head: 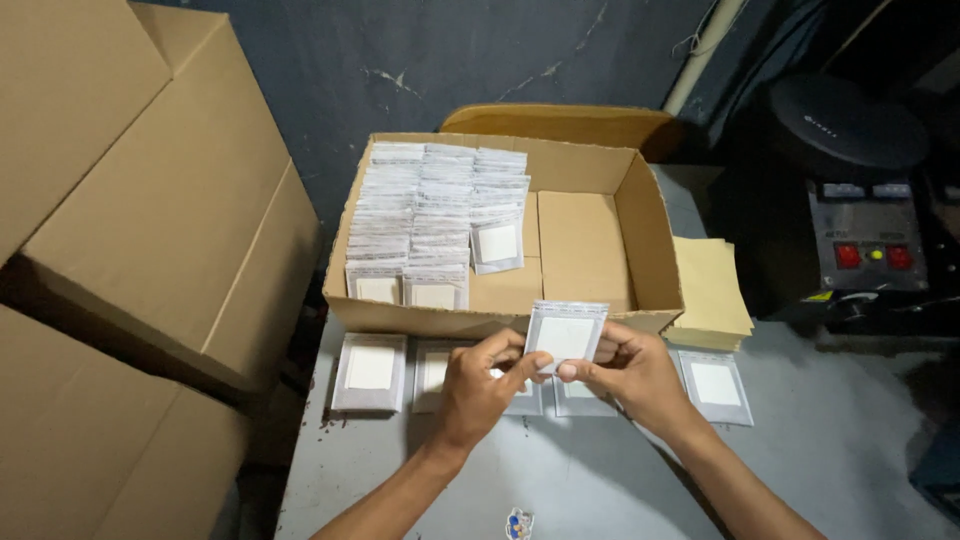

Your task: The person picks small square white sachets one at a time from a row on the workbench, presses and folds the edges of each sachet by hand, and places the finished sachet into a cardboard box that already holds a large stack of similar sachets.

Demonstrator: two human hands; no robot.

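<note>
Both hands' grip on a silver pouch (566,335), open carton (650,240) holding pouch rows (430,220)

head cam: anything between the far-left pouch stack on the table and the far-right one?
Yes, in the head view: more pouch stacks, partly hidden by both hands, left and right, gripping one pouch.

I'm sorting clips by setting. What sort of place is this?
Probably a small packing workshop or stockroom: an open carton filled with rows of silver pouches, stacked cardboard boxes alongside, and a button-fronted machine by the table.
</note>
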